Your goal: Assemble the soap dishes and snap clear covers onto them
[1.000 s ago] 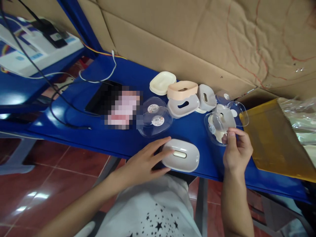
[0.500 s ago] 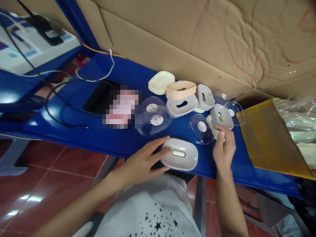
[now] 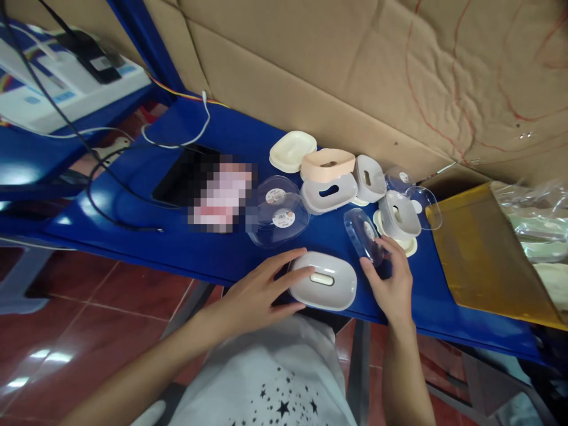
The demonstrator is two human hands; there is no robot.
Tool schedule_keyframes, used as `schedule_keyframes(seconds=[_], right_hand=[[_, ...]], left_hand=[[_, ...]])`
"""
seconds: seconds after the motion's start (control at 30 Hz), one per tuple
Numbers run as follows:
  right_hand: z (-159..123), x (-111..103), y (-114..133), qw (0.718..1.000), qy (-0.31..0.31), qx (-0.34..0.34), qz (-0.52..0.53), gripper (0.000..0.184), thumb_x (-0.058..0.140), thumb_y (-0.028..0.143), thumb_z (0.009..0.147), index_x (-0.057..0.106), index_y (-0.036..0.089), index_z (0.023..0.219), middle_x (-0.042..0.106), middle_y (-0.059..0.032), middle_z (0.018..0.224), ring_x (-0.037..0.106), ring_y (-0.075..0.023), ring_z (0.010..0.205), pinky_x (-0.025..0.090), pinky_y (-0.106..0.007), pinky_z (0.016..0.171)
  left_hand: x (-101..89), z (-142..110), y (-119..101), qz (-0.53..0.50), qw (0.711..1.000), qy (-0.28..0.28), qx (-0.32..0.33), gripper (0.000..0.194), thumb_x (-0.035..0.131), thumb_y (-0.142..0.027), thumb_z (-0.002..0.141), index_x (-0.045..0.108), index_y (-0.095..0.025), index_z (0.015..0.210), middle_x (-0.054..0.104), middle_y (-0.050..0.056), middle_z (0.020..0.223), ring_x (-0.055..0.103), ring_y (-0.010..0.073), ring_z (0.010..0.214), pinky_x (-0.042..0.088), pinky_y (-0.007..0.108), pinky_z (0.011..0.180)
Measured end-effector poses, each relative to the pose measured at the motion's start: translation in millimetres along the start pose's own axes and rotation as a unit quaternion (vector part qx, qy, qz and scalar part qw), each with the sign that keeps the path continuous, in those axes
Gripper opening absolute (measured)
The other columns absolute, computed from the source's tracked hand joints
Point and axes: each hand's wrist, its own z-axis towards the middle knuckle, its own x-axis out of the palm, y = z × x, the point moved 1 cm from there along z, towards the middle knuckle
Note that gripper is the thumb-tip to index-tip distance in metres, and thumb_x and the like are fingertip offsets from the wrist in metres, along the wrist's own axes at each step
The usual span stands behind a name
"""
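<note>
My left hand (image 3: pixel 261 293) rests with fingers spread on the left end of a grey oval soap-box tray (image 3: pixel 326 281) lying upside down at the near edge of the blue table (image 3: pixel 186 248). My right hand (image 3: pixel 390 284) pinches a clear plastic lid (image 3: pixel 364 235) and tilts it up on its edge, just right of the grey tray. Behind that hand a grey insert with a slot (image 3: pixel 398 214) sits on a cream base (image 3: pixel 408 245).
Two clear lids with stickers (image 3: pixel 278 212) lie left of centre. A cream tray (image 3: pixel 291 151), a peach tray (image 3: pixel 327 164) and grey inserts (image 3: pixel 331 192) cluster by the cardboard wall (image 3: pixel 355 71). A yellow bag (image 3: pixel 483 248) lies at right. A phone and cables lie at left.
My right hand set down the grey insert on its cream base, moved left toward me and picked up the clear lid, tilting it up. My left hand stayed on the grey tray.
</note>
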Motion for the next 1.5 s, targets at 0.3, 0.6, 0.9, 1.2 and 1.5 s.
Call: schedule_keyframes(seconds=[0.3, 0.6, 0.9, 1.2, 1.5], right_hand=[[-41, -9, 13, 0.970, 0.123, -0.015, 0.211, 0.042, 0.067, 0.046, 0.105, 0.067, 0.031, 0.144, 0.065, -0.0129, 0.152, 0.064, -0.0337, 0.143, 0.059, -0.051, 0.113], [-36, -8, 37, 0.967, 0.174, -0.160, 0.096, 0.041, 0.078, 0.026, 0.096, 0.066, 0.031, 0.135, 0.061, -0.0124, 0.154, 0.057, -0.0368, 0.151, 0.059, -0.058, 0.115], [-39, -9, 40, 0.961, 0.167, -0.216, 0.039, 0.037, 0.077, 0.022, 0.095, 0.067, 0.033, 0.129, 0.064, -0.0095, 0.151, 0.054, -0.0404, 0.153, 0.053, -0.070, 0.117], [-45, -8, 42, 0.957, 0.173, -0.232, 0.007, 0.034, 0.074, 0.020, 0.094, 0.070, 0.033, 0.125, 0.064, -0.0058, 0.155, 0.049, -0.0400, 0.157, 0.050, -0.069, 0.119], [-47, -6, 42, 0.954, 0.172, -0.247, 0.004, 0.035, 0.072, 0.019, 0.096, 0.068, 0.034, 0.127, 0.061, -0.0068, 0.155, 0.046, -0.0412, 0.159, 0.052, -0.069, 0.116]], left_hand=[[1.2, 1, 0, -0.024, 0.999, 0.009, -0.045, 0.091, 0.076, -0.037, 0.103, 0.020, -0.039, 0.175, 0.043, 0.012, 0.176, 0.052, 0.0353, 0.157, 0.052, 0.057, 0.124], [1.6, 3, 1, -0.037, 0.998, 0.008, -0.049, 0.095, 0.076, -0.039, 0.104, 0.015, -0.040, 0.176, 0.041, 0.014, 0.176, 0.049, 0.0369, 0.158, 0.053, 0.060, 0.123], [0.3, 2, 0, -0.027, 0.999, 0.020, -0.035, 0.082, 0.071, -0.043, 0.108, 0.023, -0.046, 0.174, 0.038, 0.007, 0.179, 0.050, 0.0332, 0.158, 0.052, 0.056, 0.125], [-1.3, 2, 2, -0.064, 0.997, 0.027, -0.044, 0.083, 0.072, -0.040, 0.108, 0.022, -0.050, 0.174, 0.038, 0.004, 0.180, 0.049, 0.0312, 0.160, 0.050, 0.055, 0.127], [-3.9, 1, 1, -0.063, 0.996, 0.030, -0.055, 0.082, 0.074, -0.035, 0.107, 0.028, -0.048, 0.173, 0.041, 0.004, 0.178, 0.052, 0.0303, 0.158, 0.052, 0.053, 0.125]])
